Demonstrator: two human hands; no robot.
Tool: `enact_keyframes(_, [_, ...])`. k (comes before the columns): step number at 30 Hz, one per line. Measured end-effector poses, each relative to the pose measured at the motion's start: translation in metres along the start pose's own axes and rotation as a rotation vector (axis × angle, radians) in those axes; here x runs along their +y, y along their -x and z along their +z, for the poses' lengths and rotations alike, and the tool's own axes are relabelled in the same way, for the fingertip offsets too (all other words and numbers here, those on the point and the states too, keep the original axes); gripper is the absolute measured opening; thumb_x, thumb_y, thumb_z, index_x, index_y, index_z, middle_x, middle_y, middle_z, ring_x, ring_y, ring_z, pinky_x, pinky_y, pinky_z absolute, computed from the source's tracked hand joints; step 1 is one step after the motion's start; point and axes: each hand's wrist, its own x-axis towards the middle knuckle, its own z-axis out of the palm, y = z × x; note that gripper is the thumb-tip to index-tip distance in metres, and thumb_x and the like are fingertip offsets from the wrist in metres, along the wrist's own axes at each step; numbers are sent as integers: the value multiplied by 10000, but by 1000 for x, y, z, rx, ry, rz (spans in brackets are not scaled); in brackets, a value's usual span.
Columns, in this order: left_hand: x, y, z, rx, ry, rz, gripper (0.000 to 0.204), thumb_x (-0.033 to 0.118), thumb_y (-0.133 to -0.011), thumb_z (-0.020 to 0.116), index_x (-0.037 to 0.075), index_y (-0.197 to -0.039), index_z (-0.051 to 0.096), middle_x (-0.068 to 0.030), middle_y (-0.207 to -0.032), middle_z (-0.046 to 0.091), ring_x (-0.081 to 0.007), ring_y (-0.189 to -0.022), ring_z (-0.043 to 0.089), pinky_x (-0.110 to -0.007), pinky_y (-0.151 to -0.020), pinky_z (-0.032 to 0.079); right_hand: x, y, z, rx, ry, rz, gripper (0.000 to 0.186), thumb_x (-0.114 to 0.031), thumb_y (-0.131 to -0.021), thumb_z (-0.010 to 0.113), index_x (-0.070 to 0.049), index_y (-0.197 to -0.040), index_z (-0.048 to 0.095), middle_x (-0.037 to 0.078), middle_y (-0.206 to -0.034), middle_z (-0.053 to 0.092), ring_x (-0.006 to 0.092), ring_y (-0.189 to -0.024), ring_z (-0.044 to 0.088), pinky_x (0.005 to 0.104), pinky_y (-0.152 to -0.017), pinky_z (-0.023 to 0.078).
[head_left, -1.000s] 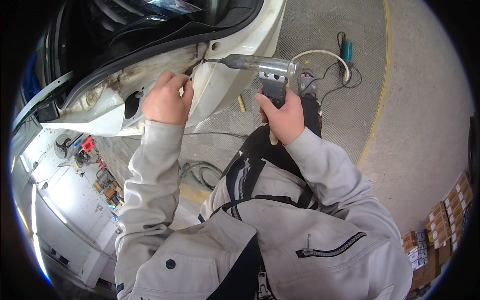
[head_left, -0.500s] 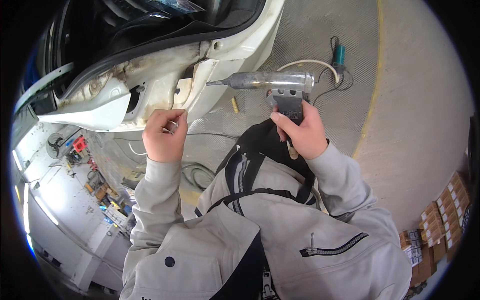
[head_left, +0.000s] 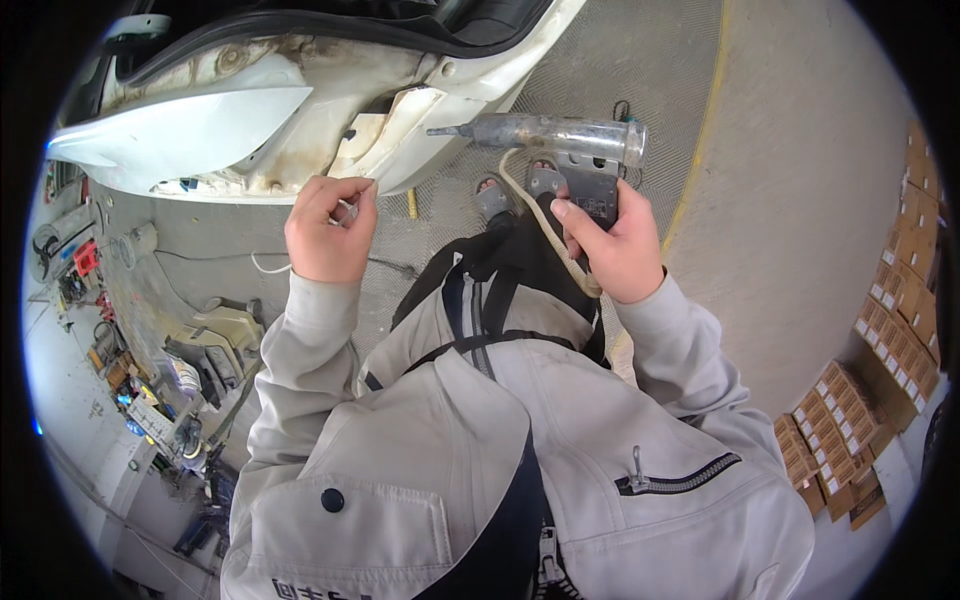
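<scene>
My right hand is wrapped round the dark handle of a sealant gun. The gun has a long, shiny cylindrical barrel and a thin dark nozzle that points left toward the car. A pale hose hangs from it past my legs. On the left, my left hand is closed in a pinch, thumb against fingertips, just in front of the white car body. Something small and pale shows between those fingers, too little to name. Brown staining and a lifted pale panel edge mark the bodywork beyond the nozzle.
Stacks of cardboard boxes stand along the wall at right. A cluttered workbench with tools lines the left side. My sandalled feet are on the patterned floor, and a small yellow stick lies near the car.
The whole view has shifted, so my feet and more boxes now show. The green object on the floor is mostly out of sight. Both hands keep their grips, and the nozzle still points left.
</scene>
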Motion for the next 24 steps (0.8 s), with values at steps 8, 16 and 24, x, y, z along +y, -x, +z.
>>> enact_keyframes(8, [-6,4,-3,39,16,16,87,24,-834,782,45,-917,764,-45,-820,663,-117,-586,517,-263,-558,452,-7,5,7,17,43,-5,159,-91,-942,729,1,-1021,626,10,-722,627,70,-574,565,244,-529,464])
enact_keyframes(16, [-6,2,1,48,56,33,82,33,-833,787,37,-912,768,-50,-822,668,-120,-567,515,-268,-549,449,-13,8,9,25,38,-21,149,-82,-949,718,-2,-1030,623,9,-731,620,73,-576,558,243,-532,453])
enact_keyframes(24, [-4,-1,2,34,57,23,80,42,-833,791,34,-910,771,-50,-825,669,-116,-570,521,-267,-548,453,-19,8,6,14,29,15,161,-80,-956,708,6,-1049,609,15,-756,604,89,-595,552,252,-556,451])
